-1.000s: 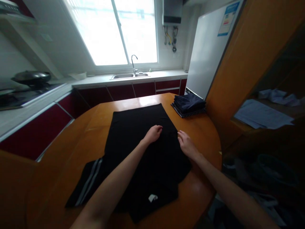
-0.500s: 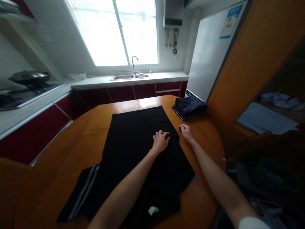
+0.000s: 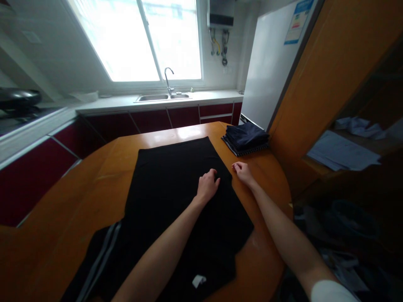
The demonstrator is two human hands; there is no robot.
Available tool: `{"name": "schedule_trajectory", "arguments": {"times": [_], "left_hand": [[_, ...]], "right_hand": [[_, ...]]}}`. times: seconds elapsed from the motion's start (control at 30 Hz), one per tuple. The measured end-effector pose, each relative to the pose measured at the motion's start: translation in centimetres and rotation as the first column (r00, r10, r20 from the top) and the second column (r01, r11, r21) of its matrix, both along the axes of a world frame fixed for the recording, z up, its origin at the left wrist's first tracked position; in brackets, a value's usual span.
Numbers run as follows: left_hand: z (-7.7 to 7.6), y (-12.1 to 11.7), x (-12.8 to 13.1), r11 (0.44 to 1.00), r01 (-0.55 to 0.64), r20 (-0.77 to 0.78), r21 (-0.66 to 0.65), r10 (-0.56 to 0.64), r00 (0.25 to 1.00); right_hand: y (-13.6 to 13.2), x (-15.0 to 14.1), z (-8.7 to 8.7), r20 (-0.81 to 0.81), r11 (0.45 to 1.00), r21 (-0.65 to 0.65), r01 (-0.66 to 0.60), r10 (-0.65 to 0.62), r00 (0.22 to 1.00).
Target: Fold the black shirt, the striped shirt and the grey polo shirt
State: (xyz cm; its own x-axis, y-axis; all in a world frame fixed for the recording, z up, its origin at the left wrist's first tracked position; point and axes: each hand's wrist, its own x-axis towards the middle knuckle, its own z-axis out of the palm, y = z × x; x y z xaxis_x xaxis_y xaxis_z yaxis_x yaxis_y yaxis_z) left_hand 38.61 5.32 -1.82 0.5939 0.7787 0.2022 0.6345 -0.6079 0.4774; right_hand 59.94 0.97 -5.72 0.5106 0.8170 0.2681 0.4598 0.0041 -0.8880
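A black T-shirt (image 3: 166, 180) lies spread flat, its hem at the far end and a small white neck label (image 3: 198, 281) near me. Two pale stripes run along its left sleeve (image 3: 100, 256). My left hand (image 3: 208, 185) rests on the shirt's right half, fingers bent and thumb apart, gripping no cloth that I can see. Just off the shirt's right edge, my right hand (image 3: 242, 172) is held over the wood with its fingers curled together. No item shows in it.
The shirt lies on a rounded wooden table (image 3: 103, 176). Folded dark clothes (image 3: 245, 138) are stacked at its far right. Beyond stand a counter with a sink (image 3: 154, 97) and a white refrigerator (image 3: 267, 63). On the right, a wooden cabinet (image 3: 315, 84) borders the table.
The view has turned slightly, so the scene sits further left and higher. My left hand's fingers have shifted slightly on the shirt. My right hand stays beside the shirt's edge.
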Motion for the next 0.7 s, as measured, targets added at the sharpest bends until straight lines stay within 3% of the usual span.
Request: {"name": "schedule_trajectory", "arguments": {"times": [0.1,0.17,0.23,0.3,0.47,0.7], "left_hand": [[1.2,-1.3,-0.1,0.979,0.058,-0.120,0.197,-0.034,0.992],[1.7,-2.5,0.1,0.939,0.244,-0.158,0.241,-0.209,0.965],[1.7,-3.8,0.2,0.855,0.472,-0.205,0.214,-0.433,0.878],[1.3,-5.0,0.0,0.780,0.605,-0.255,0.161,-0.559,0.789],[0.1,-7.1,-2.5,0.760,0.648,-0.368,0.048,-0.590,0.719],[1.9,-9.0,-6.6,0.719,0.692,-0.352,-0.064,-0.665,0.659]], "right_hand": [[-0.5,-0.5,0.4,0.095,1.000,-0.016,-0.027,0.028,0.995],[-0.9,-0.8,0.8,0.177,0.998,-0.044,-0.054,0.061,0.982],[-1.3,-1.1,1.1,0.316,0.987,-0.137,-0.087,0.126,0.940],[-1.5,-1.2,1.3,0.454,0.960,-0.266,-0.084,0.201,0.868],[-1.2,-1.1,1.5,0.524,0.908,-0.419,-0.031,0.270,0.808],[-0.9,-0.9,1.3,0.504,0.911,-0.411,-0.040,0.264,0.822]]}}
